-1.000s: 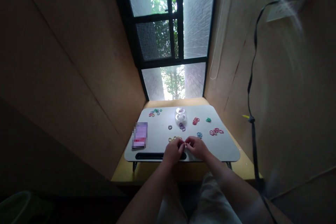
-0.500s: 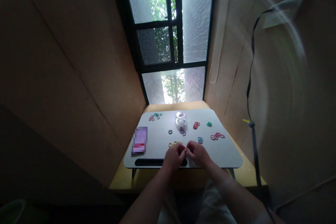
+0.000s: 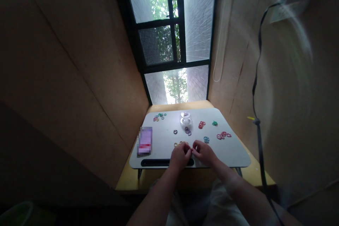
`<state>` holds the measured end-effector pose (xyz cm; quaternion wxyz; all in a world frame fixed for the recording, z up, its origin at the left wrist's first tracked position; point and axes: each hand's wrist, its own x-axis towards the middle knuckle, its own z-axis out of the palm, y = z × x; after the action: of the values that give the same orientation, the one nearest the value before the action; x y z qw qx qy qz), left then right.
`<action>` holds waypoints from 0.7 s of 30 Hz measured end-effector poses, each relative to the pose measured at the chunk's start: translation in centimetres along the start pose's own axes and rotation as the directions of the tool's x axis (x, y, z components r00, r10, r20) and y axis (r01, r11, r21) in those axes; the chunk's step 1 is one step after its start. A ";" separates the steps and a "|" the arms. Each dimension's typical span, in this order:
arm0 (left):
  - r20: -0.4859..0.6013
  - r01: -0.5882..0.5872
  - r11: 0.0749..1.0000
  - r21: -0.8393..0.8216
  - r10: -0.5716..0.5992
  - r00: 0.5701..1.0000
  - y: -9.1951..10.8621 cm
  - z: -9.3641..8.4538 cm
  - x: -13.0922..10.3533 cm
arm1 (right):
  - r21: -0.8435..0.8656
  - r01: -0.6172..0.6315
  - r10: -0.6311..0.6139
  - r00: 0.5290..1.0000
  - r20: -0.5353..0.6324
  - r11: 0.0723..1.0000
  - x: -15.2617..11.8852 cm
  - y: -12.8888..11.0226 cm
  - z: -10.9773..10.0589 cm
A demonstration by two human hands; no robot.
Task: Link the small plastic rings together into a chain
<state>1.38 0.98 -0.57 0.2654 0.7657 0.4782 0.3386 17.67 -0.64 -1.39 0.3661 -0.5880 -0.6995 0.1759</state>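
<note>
Over the front middle of the white lap table (image 3: 164, 155), my left hand (image 3: 180, 154) and my right hand (image 3: 203, 152) meet at the fingertips. Both are closed in a pinch on something too small to make out, with a hint of red between them. Yellow rings (image 3: 176, 145) lie just behind my left hand, partly covered by it. Blue rings (image 3: 206, 140) lie behind my right hand. Farther back are purple rings (image 3: 188, 131), a single dark ring (image 3: 175, 132) and a clear round container (image 3: 185, 121).
Red rings (image 3: 201, 124), a green cluster (image 3: 214, 123) and pinkish-red rings (image 3: 224, 135) lie to the right. Mixed rings (image 3: 160, 116) sit at the back left, above a purple phone-like object (image 3: 145, 141). A dark strap (image 3: 258, 141) hangs at the right.
The whole view has shifted slightly, so the table and hands appear a little farther right. My fingertips stay together, with small changes in finger pose.
</note>
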 end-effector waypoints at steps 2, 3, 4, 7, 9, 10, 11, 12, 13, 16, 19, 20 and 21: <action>-0.005 -0.007 1.000 -0.015 0.006 1.000 0.1 -0.1 0.1 | 0.051 -0.020 0.019 1.000 0.021 0.999 0.6 0.2 0.0; -0.007 -0.009 1.000 -0.021 0.009 1.000 0.1 -0.1 0.1 | 0.076 -0.024 0.022 0.999 0.024 0.997 0.8 0.3 0.1; -0.008 -0.012 1.000 -0.026 0.012 1.000 0.1 -0.2 0.1 | 0.096 -0.024 0.022 1.000 0.021 0.995 1.0 0.3 0.1; -0.005 -0.032 0.999 -0.043 0.032 0.999 0.2 -0.4 0.0 | 0.109 -0.020 0.021 1.000 -0.009 0.994 0.9 0.3 0.3; -0.004 -0.045 0.997 -0.056 0.045 0.999 0.2 -0.4 -0.1 | 0.086 -0.003 0.005 1.000 -0.023 0.996 0.5 0.1 0.4; -0.005 -0.045 0.997 -0.059 0.045 0.999 0.2 -0.4 -0.1 | 0.074 0.009 -0.007 1.000 -0.026 0.997 0.2 0.0 0.4; -0.006 -0.042 0.997 -0.057 0.042 0.999 0.2 -0.4 -0.2 | 0.065 0.019 -0.017 1.000 -0.026 0.998 0.0 -0.2 0.4; -0.005 -0.039 0.998 -0.052 0.038 0.999 0.1 -0.3 -0.2 | 0.058 0.025 -0.023 0.999 -0.026 0.998 -0.1 -0.3 0.3; -0.002 -0.035 0.998 -0.045 0.035 0.999 0.1 -0.3 -0.2 | 0.054 0.028 -0.027 0.999 -0.027 0.998 -0.2 -0.4 0.3; 0.007 -0.025 0.999 -0.027 0.025 1.000 -0.1 -0.1 -0.2 | 0.049 0.034 -0.032 0.999 -0.038 0.998 -0.3 -0.6 0.2; 0.004 -0.011 1.000 -0.021 0.011 1.000 -0.1 0.1 -0.1 | 0.055 0.055 -0.053 0.998 -0.036 0.997 -0.4 -0.7 0.0; 0.003 -0.007 1.000 -0.022 0.007 1.000 -0.1 0.1 -0.1 | 0.061 0.062 -0.060 0.998 -0.032 0.996 -0.5 -0.7 0.0; 0.003 -0.003 1.000 -0.022 0.003 1.000 -0.1 0.1 -0.2 | 0.066 0.067 -0.065 0.998 -0.027 0.996 -0.5 -0.7 -0.1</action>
<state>1.37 0.85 -0.75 0.2740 0.7641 0.4727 0.3430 17.24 -1.33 -1.01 0.4000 -0.5541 -0.7076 0.1797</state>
